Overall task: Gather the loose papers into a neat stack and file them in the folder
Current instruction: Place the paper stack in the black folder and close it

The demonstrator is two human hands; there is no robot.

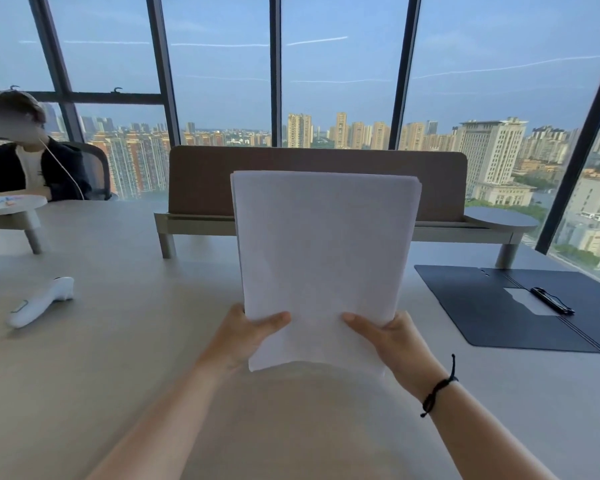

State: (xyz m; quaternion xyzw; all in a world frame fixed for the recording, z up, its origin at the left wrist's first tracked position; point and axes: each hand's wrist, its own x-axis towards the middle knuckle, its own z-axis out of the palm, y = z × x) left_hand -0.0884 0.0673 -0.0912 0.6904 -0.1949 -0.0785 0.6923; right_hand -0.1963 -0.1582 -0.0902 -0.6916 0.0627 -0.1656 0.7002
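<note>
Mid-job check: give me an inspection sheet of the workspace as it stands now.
Surface: pale desk, wide and flat.
Job's things: paper stack held upright above the desk, top edges slightly uneven; dark folder lies open to the right, a black clip at its spine.
Clutter: white handheld device on the left.
Grippers: left hand and right hand grip the stack's lower corners, thumbs in front.
Cables: thin white cord on the seated person, far left.
Surroundings: brown divider panel behind the stack, tall windows showing city towers.
</note>
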